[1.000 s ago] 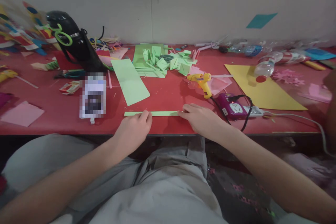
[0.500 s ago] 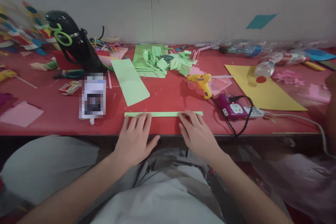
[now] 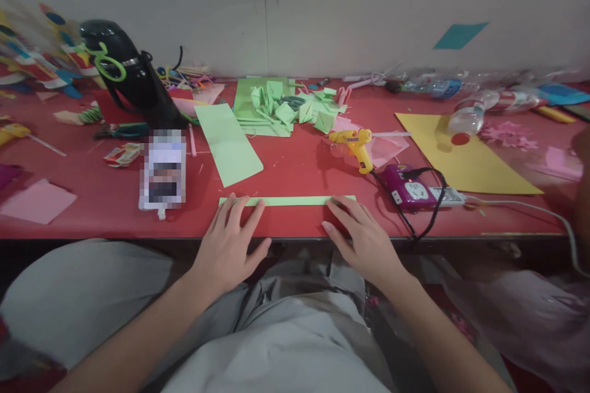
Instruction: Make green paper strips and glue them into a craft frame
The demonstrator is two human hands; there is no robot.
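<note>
A long narrow green paper strip [image 3: 288,201] lies flat near the front edge of the red table [image 3: 299,169]. My left hand [image 3: 229,247] rests open with its fingers spread, the fingertips touching the strip's left end. My right hand [image 3: 362,237] also lies open, its fingertips on the strip toward the right end. Neither hand holds anything.
A green paper sheet [image 3: 228,142] and a pile of folded green pieces [image 3: 290,108] lie behind the strip. A yellow glue gun [image 3: 354,146], a purple power strip [image 3: 408,188] with cables, a yellow sheet [image 3: 465,153], a bottle [image 3: 468,116], a black helmet-like object [image 3: 126,73] and a blurred card [image 3: 163,175] crowd the table.
My left hand opened from a curled grip to flat fingers. Both hands slid apart along the strip, the left leftward and the right rightward, drawing back toward the table's edge.
</note>
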